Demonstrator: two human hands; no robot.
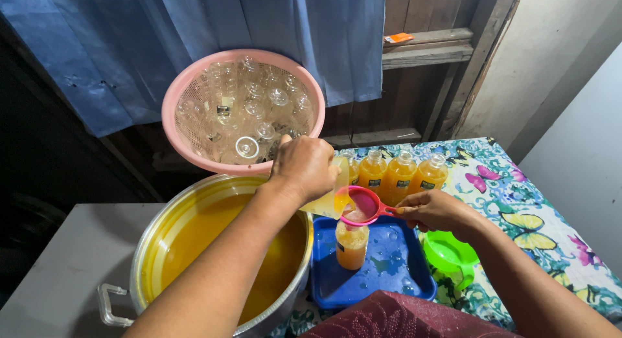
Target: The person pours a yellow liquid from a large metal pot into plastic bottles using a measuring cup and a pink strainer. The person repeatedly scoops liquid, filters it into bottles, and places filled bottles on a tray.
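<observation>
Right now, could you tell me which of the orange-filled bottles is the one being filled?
The bottle on the blue tray, under the pink funnel. It is only partly full and uncapped, standing alone; the other four bottles stand full in a row behind it.

The big pot (152,237) looks like shiny metal with a smooth, reflective rim. The basket (188,92) is matt pink plastic mesh, and the bottles (253,111) in it are clear, glossy plastic. The funnel (363,205) is glossy pink plastic, the tray (405,273) smooth blue plastic, wet and shining. A printed cloth (518,202) covers the tabletop. The curtain (194,33) is matt blue fabric before rough wood planks (421,53).
</observation>
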